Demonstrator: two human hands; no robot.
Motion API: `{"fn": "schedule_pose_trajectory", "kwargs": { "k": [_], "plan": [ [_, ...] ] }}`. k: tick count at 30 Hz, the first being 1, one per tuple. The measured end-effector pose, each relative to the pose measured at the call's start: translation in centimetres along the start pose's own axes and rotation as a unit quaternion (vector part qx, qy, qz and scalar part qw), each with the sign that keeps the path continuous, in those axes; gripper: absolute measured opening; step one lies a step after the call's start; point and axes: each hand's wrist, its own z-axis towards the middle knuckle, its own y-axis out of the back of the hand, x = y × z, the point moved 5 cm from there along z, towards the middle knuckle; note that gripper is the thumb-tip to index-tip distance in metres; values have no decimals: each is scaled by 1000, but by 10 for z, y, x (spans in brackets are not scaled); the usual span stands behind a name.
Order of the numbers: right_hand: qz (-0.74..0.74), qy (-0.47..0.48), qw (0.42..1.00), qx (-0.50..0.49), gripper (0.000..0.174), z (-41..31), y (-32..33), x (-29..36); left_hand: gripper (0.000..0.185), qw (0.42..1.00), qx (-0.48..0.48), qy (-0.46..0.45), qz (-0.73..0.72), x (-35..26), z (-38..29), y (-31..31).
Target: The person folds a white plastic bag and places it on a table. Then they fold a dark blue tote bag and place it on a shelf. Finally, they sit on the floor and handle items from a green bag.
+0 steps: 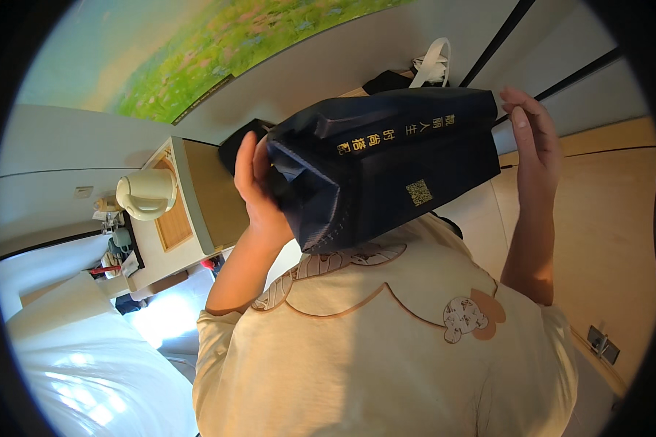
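Note:
A dark navy bag (382, 164) is held up in front of my chest, lying on its side. Yellow writing and a square printed code mark its face. Its stitched mouth faces left and gapes a little, with the inside mostly in shadow. At that mouth my left hand (259, 191) grips the bag, some fingers hidden behind its edge. My right hand (538, 136) is raised just past the bag's opposite end, fingers apart and holding nothing; a narrow gap seems to separate it from the bag.
On the left, a cream electric kettle (147, 191) stands by a wooden tray (175, 226) on a cabinet, near cups (121, 237). Behind the bag are a white strap (433, 60) and dark items. A wooden door (607, 235) with a metal handle (601, 344) is at right.

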Motion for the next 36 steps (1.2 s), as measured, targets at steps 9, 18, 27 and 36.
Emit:
{"fn": "schedule_pose_trajectory", "kwargs": {
  "k": [9,18,27,36],
  "plan": [
    [103,-242,958,117,27,-25,14,-60,106,990,117,-71,32,-4,-7,-12],
    [195,-215,956,50,27,-17,7,-39,79,975,150,-157,56,-26,16,-3],
    [170,-140,972,79,30,-21,6,-14,39,935,205,-247,151,-43,22,9],
    [77,-35,995,58,40,-36,7,11,22,913,58,351,-199,9,0,3]
  ]
}}
